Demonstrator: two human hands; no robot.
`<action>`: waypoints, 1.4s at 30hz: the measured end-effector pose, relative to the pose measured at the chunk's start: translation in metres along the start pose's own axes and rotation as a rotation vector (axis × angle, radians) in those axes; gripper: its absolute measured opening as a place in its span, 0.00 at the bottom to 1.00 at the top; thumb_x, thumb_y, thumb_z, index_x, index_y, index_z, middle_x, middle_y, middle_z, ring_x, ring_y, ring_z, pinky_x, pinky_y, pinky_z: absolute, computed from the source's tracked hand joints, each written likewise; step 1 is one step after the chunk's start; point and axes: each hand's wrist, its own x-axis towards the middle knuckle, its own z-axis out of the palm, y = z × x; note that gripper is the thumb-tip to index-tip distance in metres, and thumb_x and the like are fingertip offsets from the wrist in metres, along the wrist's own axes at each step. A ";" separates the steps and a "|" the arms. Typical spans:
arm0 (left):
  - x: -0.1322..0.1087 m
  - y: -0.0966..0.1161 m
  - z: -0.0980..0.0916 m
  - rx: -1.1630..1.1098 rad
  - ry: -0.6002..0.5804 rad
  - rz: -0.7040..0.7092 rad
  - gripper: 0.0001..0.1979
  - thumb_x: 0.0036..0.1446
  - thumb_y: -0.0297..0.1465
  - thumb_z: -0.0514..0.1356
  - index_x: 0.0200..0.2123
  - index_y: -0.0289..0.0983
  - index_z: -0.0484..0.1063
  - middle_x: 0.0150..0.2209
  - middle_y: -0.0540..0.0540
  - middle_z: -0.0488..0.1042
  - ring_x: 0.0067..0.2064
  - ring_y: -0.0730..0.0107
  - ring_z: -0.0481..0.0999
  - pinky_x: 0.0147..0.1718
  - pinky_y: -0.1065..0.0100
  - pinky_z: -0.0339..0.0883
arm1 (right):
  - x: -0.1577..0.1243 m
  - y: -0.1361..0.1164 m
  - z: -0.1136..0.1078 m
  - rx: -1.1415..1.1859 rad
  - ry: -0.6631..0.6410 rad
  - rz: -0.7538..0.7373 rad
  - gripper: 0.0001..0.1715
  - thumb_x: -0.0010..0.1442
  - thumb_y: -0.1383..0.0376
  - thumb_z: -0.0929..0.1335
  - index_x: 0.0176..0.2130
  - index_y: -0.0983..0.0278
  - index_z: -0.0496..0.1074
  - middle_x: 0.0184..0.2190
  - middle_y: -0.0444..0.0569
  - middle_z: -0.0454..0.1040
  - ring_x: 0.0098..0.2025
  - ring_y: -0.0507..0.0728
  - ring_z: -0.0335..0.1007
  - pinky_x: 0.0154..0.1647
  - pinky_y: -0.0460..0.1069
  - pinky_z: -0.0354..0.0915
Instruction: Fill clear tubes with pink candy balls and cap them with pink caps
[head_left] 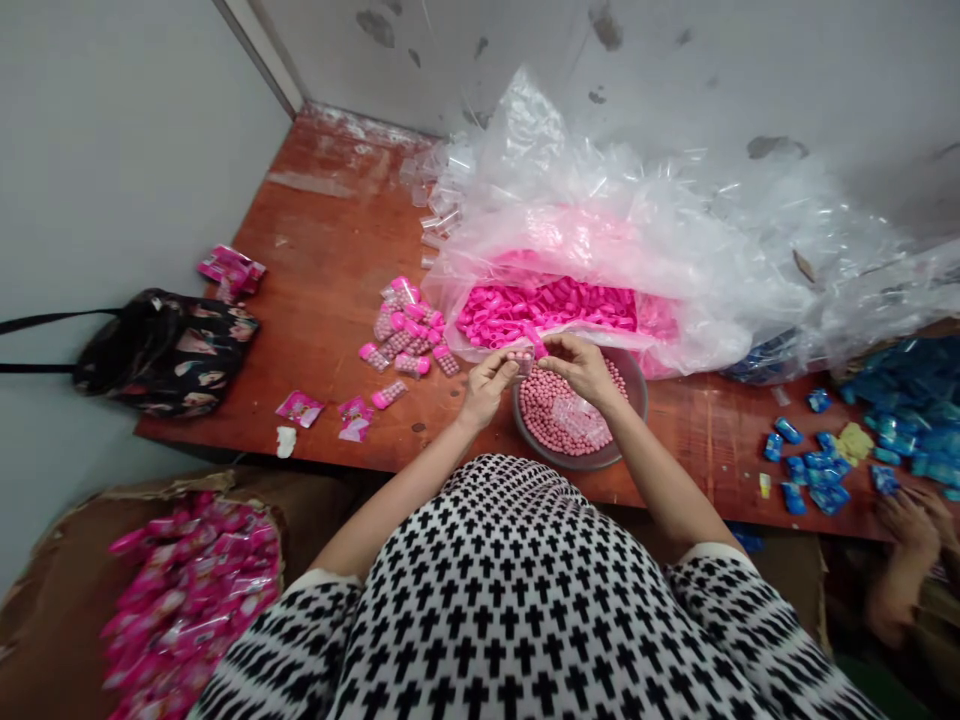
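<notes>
My left hand (489, 383) and my right hand (579, 366) meet above a round bowl (634, 388) filled with small pink candies (551, 408). Between the fingertips of both hands sits a small clear tube (523, 358) with pink candies inside, and my right fingers pinch at its pink cap end. Just behind the hands an open clear plastic bag (600, 215) holds a heap of pink caps (547, 303). A pile of filled, pink-capped tubes (407, 330) lies on the table to the left of my hands.
The red-brown wooden table (330, 250) carries pink packets (231, 268), a dark patterned bag (165, 350) at its left edge, and blue items (817, 470) on the right. Another person's hands (911, 520) work at the right. A box of pink packets (191, 590) stands lower left.
</notes>
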 end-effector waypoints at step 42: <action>-0.006 0.004 0.009 0.026 0.070 -0.188 0.21 0.41 0.40 0.68 0.38 0.34 0.79 0.32 0.47 0.78 0.29 0.71 0.72 0.31 0.69 0.67 | -0.024 -0.029 0.001 -0.834 -0.205 -0.360 0.36 0.59 0.52 0.64 0.59 0.69 0.57 0.52 0.63 0.64 0.54 0.66 0.60 0.54 0.61 0.62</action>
